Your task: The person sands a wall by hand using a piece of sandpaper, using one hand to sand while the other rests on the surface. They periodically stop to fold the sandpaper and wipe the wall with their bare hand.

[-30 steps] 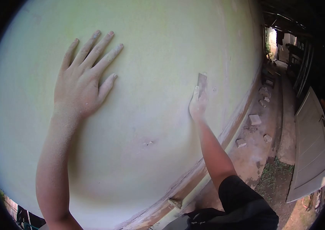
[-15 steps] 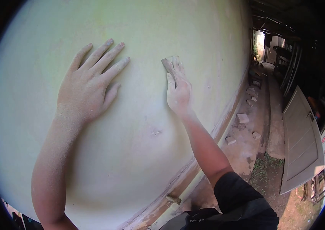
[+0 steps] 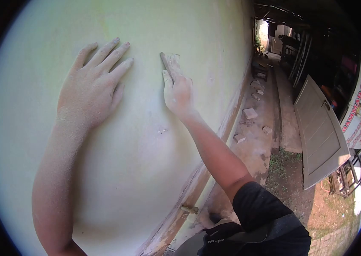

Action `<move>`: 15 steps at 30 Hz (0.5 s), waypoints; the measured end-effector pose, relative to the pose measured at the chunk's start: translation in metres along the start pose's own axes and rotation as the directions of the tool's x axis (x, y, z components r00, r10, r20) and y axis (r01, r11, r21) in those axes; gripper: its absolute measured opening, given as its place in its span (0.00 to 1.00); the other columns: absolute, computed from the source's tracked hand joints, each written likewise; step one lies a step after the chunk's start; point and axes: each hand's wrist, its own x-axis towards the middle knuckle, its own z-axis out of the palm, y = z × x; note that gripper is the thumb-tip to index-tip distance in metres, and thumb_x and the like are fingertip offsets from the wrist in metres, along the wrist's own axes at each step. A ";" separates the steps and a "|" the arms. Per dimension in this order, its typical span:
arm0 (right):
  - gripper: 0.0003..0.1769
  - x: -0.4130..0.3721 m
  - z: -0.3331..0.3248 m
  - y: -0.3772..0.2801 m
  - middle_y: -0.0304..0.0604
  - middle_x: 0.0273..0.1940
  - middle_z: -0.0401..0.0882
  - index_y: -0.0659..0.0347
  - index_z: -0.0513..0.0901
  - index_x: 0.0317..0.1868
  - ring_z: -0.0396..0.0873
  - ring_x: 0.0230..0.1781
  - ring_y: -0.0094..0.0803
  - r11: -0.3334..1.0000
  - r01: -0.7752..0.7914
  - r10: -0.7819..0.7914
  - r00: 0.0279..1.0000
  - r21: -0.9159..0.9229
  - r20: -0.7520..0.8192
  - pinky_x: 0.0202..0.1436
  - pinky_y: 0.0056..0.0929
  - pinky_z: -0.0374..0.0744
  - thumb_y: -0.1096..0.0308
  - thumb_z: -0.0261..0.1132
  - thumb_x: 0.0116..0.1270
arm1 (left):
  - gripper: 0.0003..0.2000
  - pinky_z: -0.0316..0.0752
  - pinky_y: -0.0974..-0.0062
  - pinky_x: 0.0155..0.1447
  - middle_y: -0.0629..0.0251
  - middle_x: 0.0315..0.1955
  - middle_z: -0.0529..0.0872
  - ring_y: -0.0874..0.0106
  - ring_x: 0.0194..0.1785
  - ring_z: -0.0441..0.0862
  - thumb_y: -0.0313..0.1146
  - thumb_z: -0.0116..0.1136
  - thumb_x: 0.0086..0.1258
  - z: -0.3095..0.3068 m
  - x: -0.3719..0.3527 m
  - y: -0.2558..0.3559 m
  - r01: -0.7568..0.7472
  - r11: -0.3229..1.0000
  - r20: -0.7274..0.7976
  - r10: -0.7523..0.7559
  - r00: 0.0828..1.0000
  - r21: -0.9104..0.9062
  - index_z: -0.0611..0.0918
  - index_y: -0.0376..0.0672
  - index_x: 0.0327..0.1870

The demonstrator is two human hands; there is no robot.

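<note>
A pale cream plastered wall fills most of the view. My left hand, dusted white, lies flat on the wall with its fingers spread. My right hand presses a small piece of sandpaper against the wall just right of the left hand's fingertips. The paper sticks out above my fingers. White dust covers both forearms.
A worn wooden strip runs along the wall's foot. Several loose bricks lie on the concrete path beside it. A grey door panel leans at the right, with a printed banner behind it. Grass and dirt lie lower right.
My right hand carried the sandpaper up and to the left along the wall, closer to my left hand. The left hand stayed flat on the wall. The view swung slightly right.
</note>
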 end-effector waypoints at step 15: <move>0.36 -0.038 0.036 -0.041 0.57 0.88 0.47 0.50 0.67 0.84 0.42 0.89 0.61 0.977 0.164 -0.183 0.973 0.138 0.138 0.88 0.59 0.47 0.70 0.65 0.77 | 0.27 0.54 0.54 0.87 0.71 0.81 0.69 0.70 0.84 0.62 0.36 0.63 0.72 0.011 -0.014 0.026 0.174 0.985 -0.049 -0.174 0.983 -0.012 0.76 0.56 0.74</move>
